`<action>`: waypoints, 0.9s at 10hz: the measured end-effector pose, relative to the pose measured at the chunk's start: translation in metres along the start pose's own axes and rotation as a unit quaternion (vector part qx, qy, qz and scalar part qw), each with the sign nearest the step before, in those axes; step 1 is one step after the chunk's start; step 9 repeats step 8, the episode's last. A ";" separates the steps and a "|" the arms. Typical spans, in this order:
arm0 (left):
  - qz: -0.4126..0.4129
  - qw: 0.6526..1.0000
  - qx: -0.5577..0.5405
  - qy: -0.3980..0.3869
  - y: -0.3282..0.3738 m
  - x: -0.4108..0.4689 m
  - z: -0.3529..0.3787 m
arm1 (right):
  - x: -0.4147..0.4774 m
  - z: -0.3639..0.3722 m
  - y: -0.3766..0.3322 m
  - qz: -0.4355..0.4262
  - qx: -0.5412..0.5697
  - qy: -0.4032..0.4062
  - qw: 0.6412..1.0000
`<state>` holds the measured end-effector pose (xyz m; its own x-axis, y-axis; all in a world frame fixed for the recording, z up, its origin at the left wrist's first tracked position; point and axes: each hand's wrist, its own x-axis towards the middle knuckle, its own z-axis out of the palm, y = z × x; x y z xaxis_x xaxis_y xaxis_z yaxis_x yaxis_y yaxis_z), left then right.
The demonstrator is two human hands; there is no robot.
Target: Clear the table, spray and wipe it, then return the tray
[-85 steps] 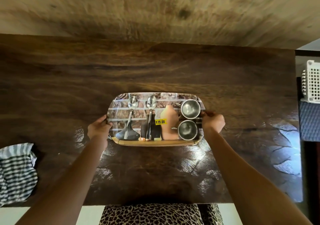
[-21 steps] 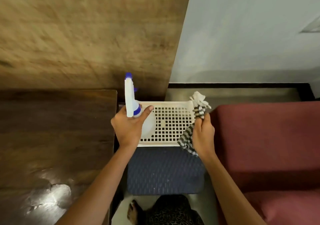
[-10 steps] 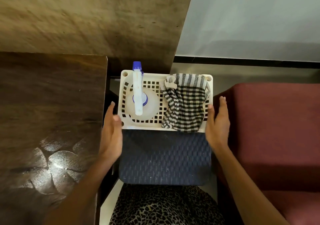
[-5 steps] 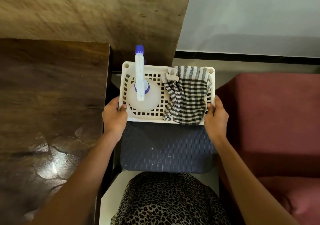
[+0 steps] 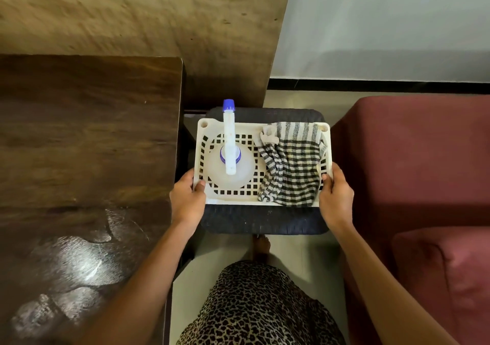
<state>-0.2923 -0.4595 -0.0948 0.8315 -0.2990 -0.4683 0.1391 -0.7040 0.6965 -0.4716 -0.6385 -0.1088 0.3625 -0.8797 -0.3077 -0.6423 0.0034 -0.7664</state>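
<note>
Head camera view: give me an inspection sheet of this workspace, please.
Surface: dark wooden table, shiny patches at its near end.
Job's things: spray bottle upright in the left half of the white basket; checked cloth in the right half, draped over the rim.
Clutter: nothing seen.
Hands: left hand and right hand grip the basket's opposite ends.
Cables: nothing seen.
Surroundings: blue stool under the basket, maroon sofa on the right.

Table [image 5: 79,145] and sofa [image 5: 411,159] (close) flank basket [image 5: 230,201].

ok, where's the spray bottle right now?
Head view, centre: the spray bottle stands in the left half of the white basket, beside the checked cloth, right of the dark table.
</note>
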 end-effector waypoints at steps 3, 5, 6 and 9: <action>0.008 1.000 0.008 0.002 -0.007 0.000 0.000 | -0.006 0.002 0.002 -0.002 -0.001 0.005 1.000; 0.029 0.999 0.040 0.014 -0.001 -0.006 0.002 | -0.005 0.002 0.005 -0.001 0.004 0.002 1.000; 0.064 0.995 0.068 0.038 0.005 -0.008 0.002 | -0.002 -0.001 0.007 0.000 -0.024 -0.011 1.000; 0.150 0.985 0.076 0.044 0.004 -0.023 -0.013 | -0.019 -0.003 -0.010 -0.071 -0.074 0.021 0.995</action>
